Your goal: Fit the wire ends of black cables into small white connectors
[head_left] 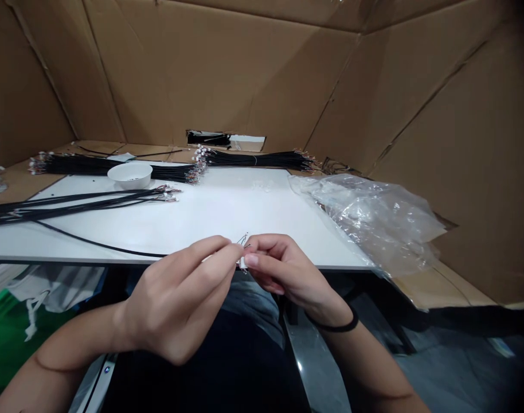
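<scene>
At the front edge of the white board, my two hands meet fingertip to fingertip. My left hand (pixel 182 292) pinches the end of a black cable (pixel 102 244), which trails away to the left over the board. Thin stripped wires (pixel 243 237) stick up between the fingertips. In my right hand (pixel 290 269), thumb and forefinger are closed on a small white connector (pixel 243 263). Whether any wire sits inside the connector is too small to tell.
Black cable bundles with white plugs lie at the back left (pixel 79 165) and back middle (pixel 257 159). A white bowl (pixel 130 175) stands near loose cables (pixel 94 199). Clear plastic bags (pixel 374 212) cover the right side. Cardboard walls (pixel 245 74) enclose the white board (pixel 245 201).
</scene>
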A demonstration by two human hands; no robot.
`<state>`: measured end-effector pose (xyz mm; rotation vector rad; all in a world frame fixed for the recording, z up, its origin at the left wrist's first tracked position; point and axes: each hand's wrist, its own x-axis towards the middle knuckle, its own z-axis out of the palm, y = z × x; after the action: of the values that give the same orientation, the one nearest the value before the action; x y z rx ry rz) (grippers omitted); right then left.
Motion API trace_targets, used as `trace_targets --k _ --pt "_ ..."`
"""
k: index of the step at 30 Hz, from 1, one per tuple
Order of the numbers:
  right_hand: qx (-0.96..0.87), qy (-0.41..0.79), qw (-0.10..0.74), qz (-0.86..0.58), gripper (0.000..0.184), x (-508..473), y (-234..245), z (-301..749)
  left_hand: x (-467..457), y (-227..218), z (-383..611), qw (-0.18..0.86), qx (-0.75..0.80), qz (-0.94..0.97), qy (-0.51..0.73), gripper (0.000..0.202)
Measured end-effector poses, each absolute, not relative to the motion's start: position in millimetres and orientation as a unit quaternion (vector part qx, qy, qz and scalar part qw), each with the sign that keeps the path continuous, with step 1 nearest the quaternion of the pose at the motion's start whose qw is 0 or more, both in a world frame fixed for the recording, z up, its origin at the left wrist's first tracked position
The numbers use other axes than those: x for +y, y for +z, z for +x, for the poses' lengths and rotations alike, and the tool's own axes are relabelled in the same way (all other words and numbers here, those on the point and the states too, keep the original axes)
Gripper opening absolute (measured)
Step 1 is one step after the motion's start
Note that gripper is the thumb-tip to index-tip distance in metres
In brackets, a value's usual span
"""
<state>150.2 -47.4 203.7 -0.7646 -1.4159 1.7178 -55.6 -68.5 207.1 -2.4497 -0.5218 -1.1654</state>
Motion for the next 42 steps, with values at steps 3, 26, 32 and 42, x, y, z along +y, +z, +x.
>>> trace_targets --k 3,26,32,42 --pt "-0.55 0.678 0.382 -0.303 0.024 -48 204 150 -69 208 -55 0.202 -0.175 -0.868 -0.419 0.021" --pt "-0.572 0.662 0.378 -0.304 0.028 -54 205 151 -62 209 -51 0.001 -0.21 -0.849 -0.485 0.014" --pt "-0.561 0.68 0.373 -0.287 0.026 -52 202 153 -60 216 -50 -0.088 -0.213 -0.837 -0.496 0.011" --pt "-0.542 0.689 0.389 -0.285 0.026 -52 206 149 -52 219 -52 -0.149 -0.264 -0.83 -0.468 0.008"
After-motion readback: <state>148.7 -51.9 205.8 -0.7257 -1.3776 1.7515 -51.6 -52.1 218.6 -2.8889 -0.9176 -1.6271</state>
